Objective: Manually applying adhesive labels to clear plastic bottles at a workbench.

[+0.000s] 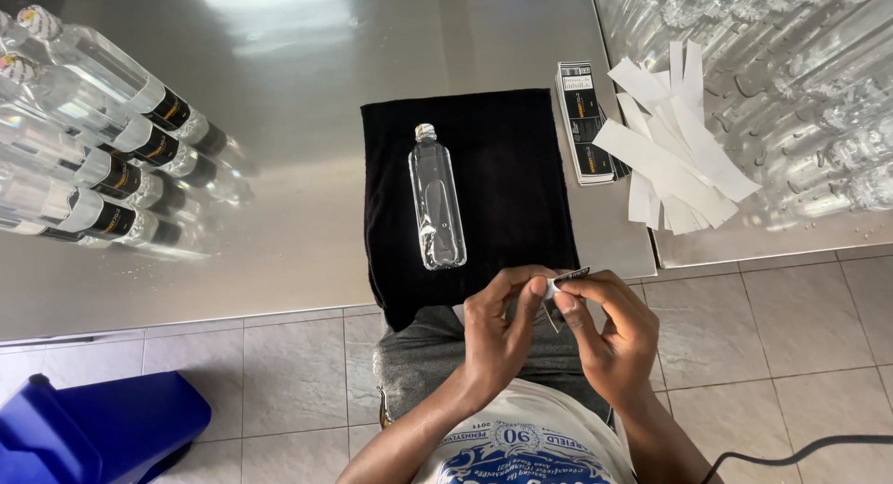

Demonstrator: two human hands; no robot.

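Both hands met just past the table's near edge: the left hand [498, 331] and right hand [605, 335] pinched a small dark label strip [567, 278] between curled fingertips. Just beyond, an unlabelled clear plastic bottle [435, 198] lay lengthwise on a black cloth [521, 168] overhanging the steel table [298, 121]. Open steel stretched left toward the labelled bottles [112, 159]. Right of the cloth sat a stack of dark labels [586, 121] and loose white backing strips [674, 140].
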